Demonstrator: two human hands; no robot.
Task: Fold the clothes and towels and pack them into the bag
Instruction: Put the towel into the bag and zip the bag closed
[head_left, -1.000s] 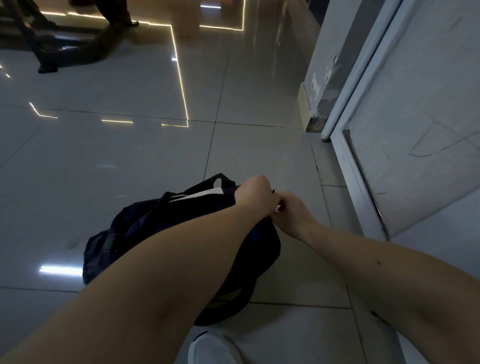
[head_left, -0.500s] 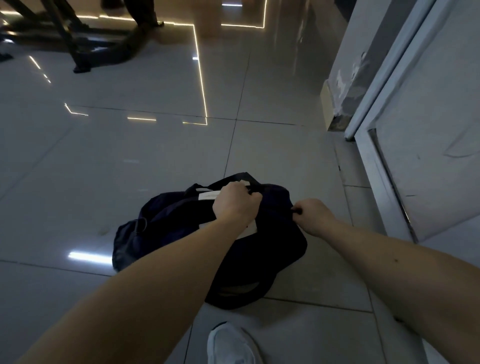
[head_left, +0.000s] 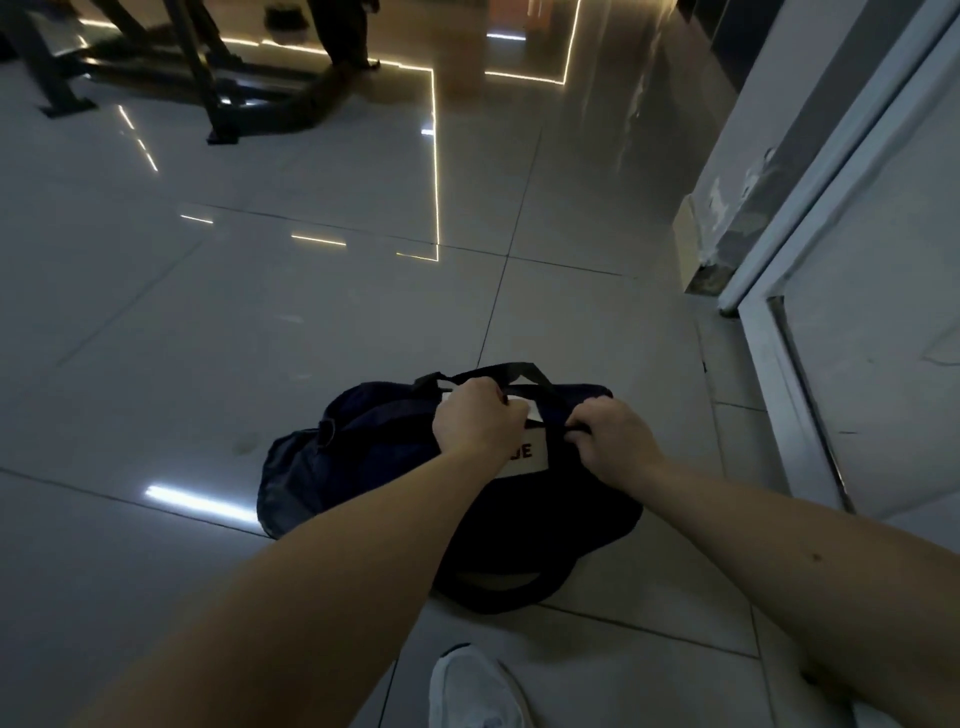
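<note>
A dark navy duffel bag (head_left: 363, 457) lies on the glossy tiled floor, with a white label (head_left: 524, 457) on its top and black strap handles (head_left: 514, 371) arching over the far side. My left hand (head_left: 475, 421) is curled at the bag's top beside the label, gripping something there that its fingers hide. My right hand (head_left: 613, 441) pinches a small dark piece at the bag's top right, perhaps a zip pull or strap. No clothes or towels show outside the bag.
A white shoe (head_left: 472, 691) stands on the tile just below the bag. A white door and frame (head_left: 831, 322) run along the right. Dark metal frame legs (head_left: 208, 93) and someone's legs (head_left: 343, 31) are at the far top left.
My left hand has drawn leftward along the bag's top, away from my right hand, uncovering the white label. The two hands were touching one second ago and now sit apart.
</note>
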